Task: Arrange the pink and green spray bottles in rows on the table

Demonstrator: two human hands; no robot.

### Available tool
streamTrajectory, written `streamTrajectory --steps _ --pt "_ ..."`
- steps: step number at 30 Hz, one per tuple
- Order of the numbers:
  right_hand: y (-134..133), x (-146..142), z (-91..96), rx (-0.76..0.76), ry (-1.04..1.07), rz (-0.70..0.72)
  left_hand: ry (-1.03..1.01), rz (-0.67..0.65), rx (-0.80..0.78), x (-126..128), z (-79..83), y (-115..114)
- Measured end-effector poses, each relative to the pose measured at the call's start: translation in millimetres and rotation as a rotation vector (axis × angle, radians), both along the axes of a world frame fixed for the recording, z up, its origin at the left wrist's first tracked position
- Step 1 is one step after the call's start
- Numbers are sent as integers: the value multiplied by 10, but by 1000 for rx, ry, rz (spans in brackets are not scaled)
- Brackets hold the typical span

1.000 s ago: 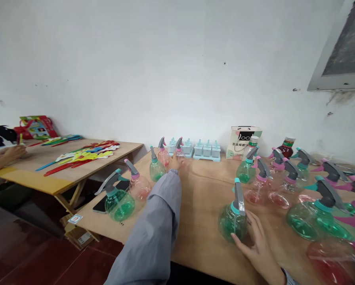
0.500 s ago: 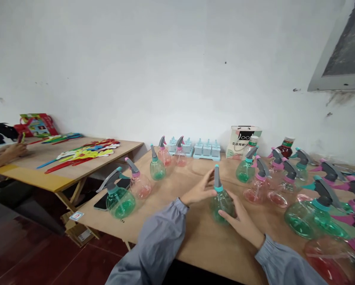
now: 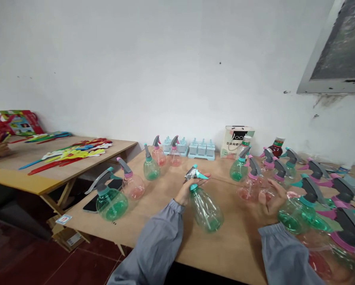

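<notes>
My left hand (image 3: 187, 191) is closed around the neck and spray head of a clear green spray bottle (image 3: 206, 211). The bottle leans, its turquoise nozzle to the right and its base low on the right, with a little green at the bottom. My right hand (image 3: 273, 196) is apart from it, fingers spread and curved in front of a pink spray bottle (image 3: 281, 171); whether they touch that bottle I cannot tell. Left of it stands another pink spray bottle (image 3: 247, 190), and behind that a green one (image 3: 238, 170).
Several more spray bottles crowd the right side, with a large green one (image 3: 293, 215) in front. On the left stand a green bottle (image 3: 110, 204) and a pink one (image 3: 133, 188) beside dark phones (image 3: 91, 205). Light-blue moulds (image 3: 201, 149) and a paper bag (image 3: 229, 146) line the wall.
My right hand has left the green spray bottle and moved right to the pink ones. My left hand has taken the bottle by its head and tilted it; its nozzle now points right.
</notes>
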State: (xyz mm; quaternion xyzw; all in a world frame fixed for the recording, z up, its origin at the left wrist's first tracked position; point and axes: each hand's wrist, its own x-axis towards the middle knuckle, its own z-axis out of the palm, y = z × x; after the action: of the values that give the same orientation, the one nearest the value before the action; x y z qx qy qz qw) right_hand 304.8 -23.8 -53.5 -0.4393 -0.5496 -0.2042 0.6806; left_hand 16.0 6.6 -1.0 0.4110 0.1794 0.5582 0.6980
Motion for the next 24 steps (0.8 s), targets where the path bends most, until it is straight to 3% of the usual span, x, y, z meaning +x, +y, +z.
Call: streamTrajectory --steps 3,12,24 --pt "93 140 -56 -63 5 -25 -65 17 63 -6 -2 -14" --pt "350 12 -297 -309 106 54 80 -108 192 -32 -82 -2" --pt "398 16 -361 -344 42 -3 39 -150 267 -45 -91 3"
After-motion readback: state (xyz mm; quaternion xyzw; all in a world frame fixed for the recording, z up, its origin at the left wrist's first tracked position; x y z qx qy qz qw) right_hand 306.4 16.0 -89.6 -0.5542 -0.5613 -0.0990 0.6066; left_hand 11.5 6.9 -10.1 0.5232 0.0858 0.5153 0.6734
